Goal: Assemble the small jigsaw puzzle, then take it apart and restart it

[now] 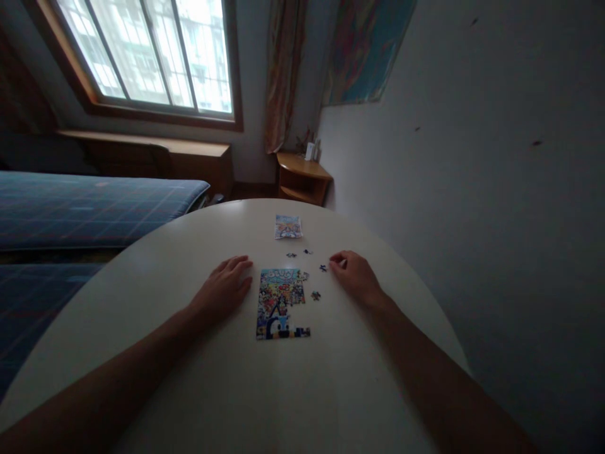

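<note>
A partly assembled jigsaw puzzle [278, 296] lies flat on the white table, with a gap along its right side. My left hand [225, 284] rests on the tabletop just left of it, fingers stretched out and holding nothing. To the right, my right hand [355, 274] has its thumb and fingers drawn together; whatever is between the tips cannot be made out. Close by those fingertips is a loose puzzle piece [323, 268]. Another puzzle piece [316, 295] lies nearer the puzzle, and a light piece [305, 276] is at its upper right edge.
Beyond the puzzle are two more loose pieces, a pale one [292, 255] and a dark one [308, 251]. A small printed picture packet or card [288, 227] sits farther back on the round table [189, 378]. A blue plaid mattress [94, 211] is at left, a wall [472, 221] at right.
</note>
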A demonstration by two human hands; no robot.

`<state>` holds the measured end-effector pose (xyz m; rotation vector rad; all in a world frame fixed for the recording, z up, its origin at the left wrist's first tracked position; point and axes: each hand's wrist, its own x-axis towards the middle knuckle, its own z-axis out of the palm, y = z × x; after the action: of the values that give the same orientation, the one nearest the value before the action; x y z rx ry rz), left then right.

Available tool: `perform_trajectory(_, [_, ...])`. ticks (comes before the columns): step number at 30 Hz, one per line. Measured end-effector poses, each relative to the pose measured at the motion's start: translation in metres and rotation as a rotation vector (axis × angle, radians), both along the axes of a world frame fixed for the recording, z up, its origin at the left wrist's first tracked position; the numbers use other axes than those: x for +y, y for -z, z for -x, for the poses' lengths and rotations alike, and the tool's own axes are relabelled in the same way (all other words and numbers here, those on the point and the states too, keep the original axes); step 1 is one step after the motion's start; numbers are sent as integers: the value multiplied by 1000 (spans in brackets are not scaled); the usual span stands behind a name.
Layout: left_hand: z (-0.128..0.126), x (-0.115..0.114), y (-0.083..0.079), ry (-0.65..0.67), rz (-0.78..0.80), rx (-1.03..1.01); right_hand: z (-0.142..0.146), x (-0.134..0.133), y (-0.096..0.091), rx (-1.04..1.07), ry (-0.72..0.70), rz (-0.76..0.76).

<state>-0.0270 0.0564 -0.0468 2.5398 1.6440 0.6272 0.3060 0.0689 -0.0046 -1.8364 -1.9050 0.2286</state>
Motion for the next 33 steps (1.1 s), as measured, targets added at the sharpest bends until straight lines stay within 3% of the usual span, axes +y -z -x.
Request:
perform_trajectory(8, [0, -1, -2, 3, 12, -19, 28, 37, -23, -146, -76, 84])
perform_trajectory(15, [-2, -3, -4, -1, 11, -19, 38, 60, -23, -208, -71, 194])
perform_trajectory(24, [-2, -3, -4, 1, 27, 6, 39, 67, -28, -200, -141, 313])
perform_trajectory(33, [-3, -2, -4, -16, 37, 17, 41, 54, -24, -85, -222, 233])
